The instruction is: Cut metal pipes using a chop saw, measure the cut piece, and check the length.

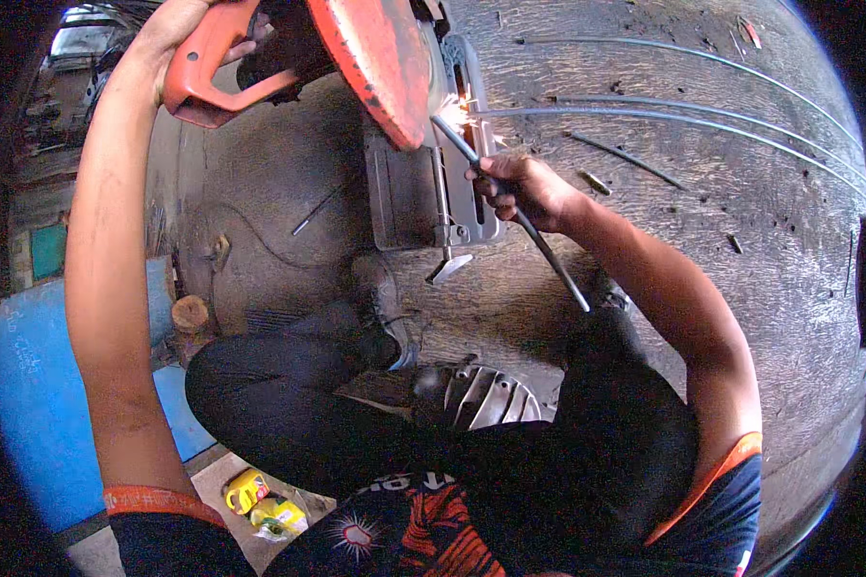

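Note:
My left hand [178, 29] grips the orange handle [216, 82] of a chop saw at the top left. Its orange blade guard [380, 62] is tipped down onto a thin steel rod [548, 255], and sparks [457, 106] fly where they meet. My right hand [524, 188] is closed around that rod just right of the saw's grey base [409, 197]. The rod slants from the blade down to the right, past my hand. My black-trousered legs are folded below the saw.
Several long thin rods [683, 120] curve across the rough dark floor at the upper right, with short offcuts [597, 181] near them. A ribbed metal casing [486, 394] lies by my knee. A blue panel [29, 385] is on the left, and yellow bottles [260, 505] sit at the bottom.

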Available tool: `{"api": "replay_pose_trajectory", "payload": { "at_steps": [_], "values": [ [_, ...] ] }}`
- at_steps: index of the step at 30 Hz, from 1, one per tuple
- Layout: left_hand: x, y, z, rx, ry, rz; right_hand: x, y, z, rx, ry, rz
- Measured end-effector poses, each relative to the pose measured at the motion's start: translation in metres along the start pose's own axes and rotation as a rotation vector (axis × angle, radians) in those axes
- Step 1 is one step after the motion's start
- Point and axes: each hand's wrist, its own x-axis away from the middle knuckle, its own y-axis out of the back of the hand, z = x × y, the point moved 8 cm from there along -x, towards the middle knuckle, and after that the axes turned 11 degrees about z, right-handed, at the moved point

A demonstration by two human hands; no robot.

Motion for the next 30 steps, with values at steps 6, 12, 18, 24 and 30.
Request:
{"api": "replay_pose_trajectory", "payload": {
  "at_steps": [6, 12, 18, 24, 30],
  "values": [
    [0.006, -0.005, -0.002, -0.013, -0.040, 0.000, -0.002, 0.004, 0.010, 0.287, 0.081, -0.113],
    [0.003, -0.006, -0.003, -0.008, -0.019, 0.023, 0.002, 0.010, 0.020, 0.739, 0.138, -0.242],
    [-0.003, 0.003, 0.003, 0.012, -0.024, 0.027, 0.007, 0.017, 0.039, 0.988, 0.296, -0.439],
    [-0.009, 0.011, 0.010, -0.047, 0.082, 0.053, -0.004, 0.021, 0.009, 0.575, 0.109, -0.157],
    [-0.011, 0.003, 0.006, 0.020, -0.029, 0.139, -0.010, 0.018, 0.006, 0.616, 0.148, -0.073]
  ]
}}
